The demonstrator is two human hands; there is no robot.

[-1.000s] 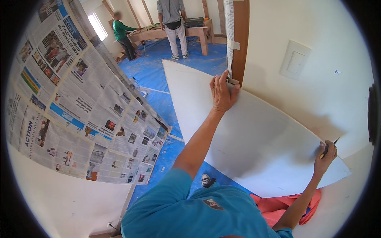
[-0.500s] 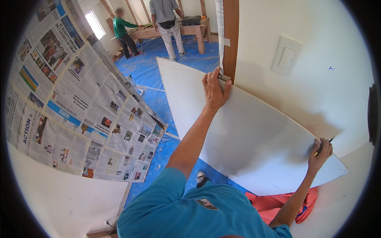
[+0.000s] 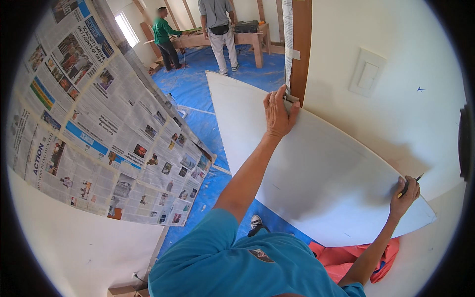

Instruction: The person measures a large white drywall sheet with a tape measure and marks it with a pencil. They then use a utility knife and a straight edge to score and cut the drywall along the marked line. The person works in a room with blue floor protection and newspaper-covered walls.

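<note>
A large white board [image 3: 316, 168] leans at the wall by the brown door frame [image 3: 301, 54]. My left hand [image 3: 279, 113] grips its top edge with fingers bent, beside a small metal fitting [image 3: 291, 99] on the frame. Further right along that edge, my right hand [image 3: 403, 194] is closed around a dark pencil [image 3: 416, 180] and rests against the board. A white light switch [image 3: 367, 73] is on the cream wall [image 3: 376, 123] above the board.
A newspaper-covered panel [image 3: 104, 148] stands at left. Blue sheeting [image 3: 198, 208] covers the floor, with red fabric [image 3: 336, 257] below the board. Two people [image 3: 166, 37] [image 3: 220, 39] stand beyond the doorway at a wooden bench [image 3: 257, 44] with a dark case [image 3: 246, 26].
The whole view has shifted slightly, left and back right. My hands keep their places on the board. The person in grey has shifted their stance a little.
</note>
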